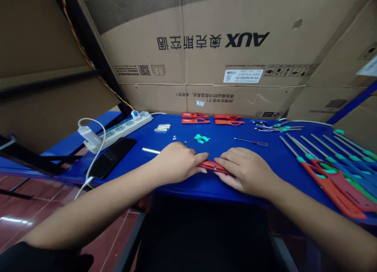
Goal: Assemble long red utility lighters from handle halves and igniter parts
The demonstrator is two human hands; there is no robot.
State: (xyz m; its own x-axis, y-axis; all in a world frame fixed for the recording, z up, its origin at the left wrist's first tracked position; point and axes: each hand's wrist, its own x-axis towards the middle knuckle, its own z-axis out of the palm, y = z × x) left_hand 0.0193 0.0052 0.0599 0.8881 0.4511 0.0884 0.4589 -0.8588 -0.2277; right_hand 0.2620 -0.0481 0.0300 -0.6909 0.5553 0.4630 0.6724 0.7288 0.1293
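Both my hands meet over a long red plastic lighter casing (pixel 213 167) lying low on the blue table (pixel 218 187). My left hand (pixel 176 162) holds its left end with the fingertips, and my right hand (pixel 246 172) pinches the other end. A shiny metal rod (pixel 151 150) lies just beyond my left hand. Further back are a teal plastic part (pixel 202 138), a red-handled screwdriver (pixel 251 142), and paired red casing halves (pixel 196 117). Much of the casing is hidden by my fingers.
Long lighters with metal nozzles and teal collars (pixel 332 177) lie in a row at the right. A power strip (pixel 122 130), a black phone (pixel 111 158) on a white cable, and small metal parts (pixel 161 128) sit at the left. Large cardboard boxes (pixel 188 48) stand behind the table.
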